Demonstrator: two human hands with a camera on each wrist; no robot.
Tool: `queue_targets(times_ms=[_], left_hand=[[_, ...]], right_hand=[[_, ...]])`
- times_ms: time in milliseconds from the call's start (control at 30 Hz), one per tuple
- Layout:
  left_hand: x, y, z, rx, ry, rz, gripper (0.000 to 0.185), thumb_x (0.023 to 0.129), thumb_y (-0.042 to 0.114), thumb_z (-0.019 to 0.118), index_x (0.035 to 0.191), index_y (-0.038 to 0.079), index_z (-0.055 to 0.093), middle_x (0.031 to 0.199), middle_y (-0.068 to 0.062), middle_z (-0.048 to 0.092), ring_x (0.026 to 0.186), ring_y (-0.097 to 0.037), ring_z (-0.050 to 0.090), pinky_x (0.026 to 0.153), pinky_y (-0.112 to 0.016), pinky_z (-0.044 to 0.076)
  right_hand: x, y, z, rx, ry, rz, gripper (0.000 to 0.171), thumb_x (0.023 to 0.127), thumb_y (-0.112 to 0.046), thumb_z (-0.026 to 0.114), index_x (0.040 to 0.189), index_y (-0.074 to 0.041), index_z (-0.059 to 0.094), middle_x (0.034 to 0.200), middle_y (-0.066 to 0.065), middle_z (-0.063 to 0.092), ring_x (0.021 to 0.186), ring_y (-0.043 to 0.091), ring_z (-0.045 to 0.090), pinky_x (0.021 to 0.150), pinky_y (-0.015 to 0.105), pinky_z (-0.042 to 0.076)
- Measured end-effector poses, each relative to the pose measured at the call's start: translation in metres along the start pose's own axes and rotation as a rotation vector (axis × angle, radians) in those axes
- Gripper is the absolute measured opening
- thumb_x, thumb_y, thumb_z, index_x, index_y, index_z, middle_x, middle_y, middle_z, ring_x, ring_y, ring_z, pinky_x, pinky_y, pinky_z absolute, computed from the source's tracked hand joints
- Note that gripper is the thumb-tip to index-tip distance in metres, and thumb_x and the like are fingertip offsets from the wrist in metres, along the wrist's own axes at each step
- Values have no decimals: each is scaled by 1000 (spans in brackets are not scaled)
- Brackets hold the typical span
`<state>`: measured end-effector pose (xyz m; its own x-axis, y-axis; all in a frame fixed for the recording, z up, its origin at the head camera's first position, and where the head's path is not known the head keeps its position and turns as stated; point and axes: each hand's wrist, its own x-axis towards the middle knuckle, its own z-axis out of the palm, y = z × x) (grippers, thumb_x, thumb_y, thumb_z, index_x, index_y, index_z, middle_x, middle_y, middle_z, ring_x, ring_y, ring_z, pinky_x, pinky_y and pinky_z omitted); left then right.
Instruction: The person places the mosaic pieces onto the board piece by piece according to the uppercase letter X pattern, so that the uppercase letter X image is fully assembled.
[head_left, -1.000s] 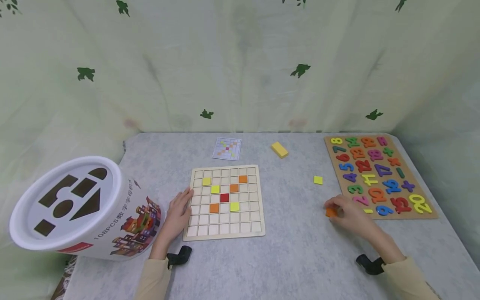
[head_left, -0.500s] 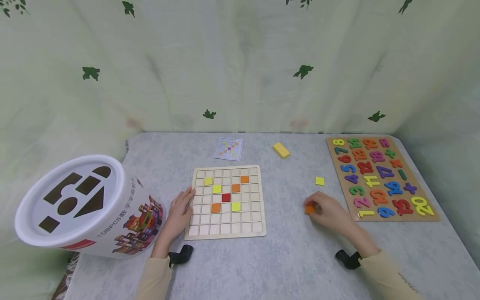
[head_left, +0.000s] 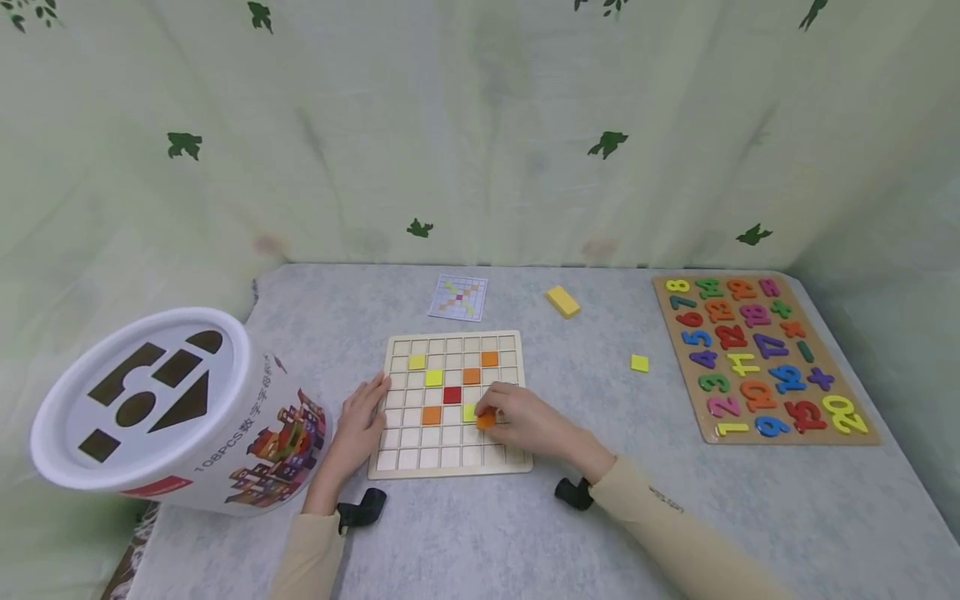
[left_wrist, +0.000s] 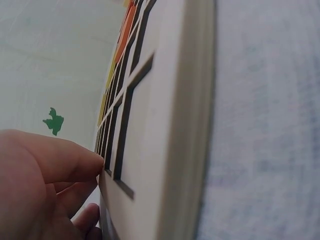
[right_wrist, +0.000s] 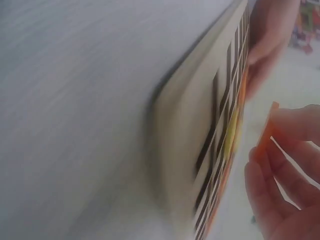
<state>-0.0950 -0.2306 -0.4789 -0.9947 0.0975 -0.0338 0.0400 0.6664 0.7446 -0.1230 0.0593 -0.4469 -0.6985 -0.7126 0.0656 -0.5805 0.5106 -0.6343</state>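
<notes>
Orange tile poised above grid board, right of centre.
Left hand (head_left: 358, 427) rests flat-fingered against the grid board (head_left: 450, 467) left edge; right hand (head_left: 525, 421) pinches the orange tile (head_left: 486, 421) beside the lower yellow tile (head_left: 468, 412), over open cells.

Both arms wear beige long sleeves (head_left: 660, 525) and black wrist-mounted cameras (head_left: 573, 493).
</notes>
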Motion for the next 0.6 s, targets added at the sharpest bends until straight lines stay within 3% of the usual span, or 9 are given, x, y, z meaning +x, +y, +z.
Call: queue_targets(times_ms=[133,300,600], left_hand=[[0,0,0,-1,2,1,51,97,-3,42,147,-4,31,156,-18,20,141,-42,6,108,-63,7],[1,-1,0,12,5,9,51,96,-3,43,146,-4,32,155,-18,21,141,-42,7,107,-64,8],[0,-1,0,19,19,36,51,94,-5,45,144,-7,35,154,-21,24,139,-45,10,106,-66,10]], right_hand=[[30,-19,19,-31,-43,-82,16,86,-9,68,102,-9,69,100,-4,60,91,9,54,82,17,44],[57,-38,39,-89,-87,-123,14,88,-12,68,102,-10,69,98,-4,60,87,6,53,80,11,42],[77,-51,59,-186,-96,-116,15,87,-12,69,102,-12,70,97,-4,62,89,11,53,81,15,43]])
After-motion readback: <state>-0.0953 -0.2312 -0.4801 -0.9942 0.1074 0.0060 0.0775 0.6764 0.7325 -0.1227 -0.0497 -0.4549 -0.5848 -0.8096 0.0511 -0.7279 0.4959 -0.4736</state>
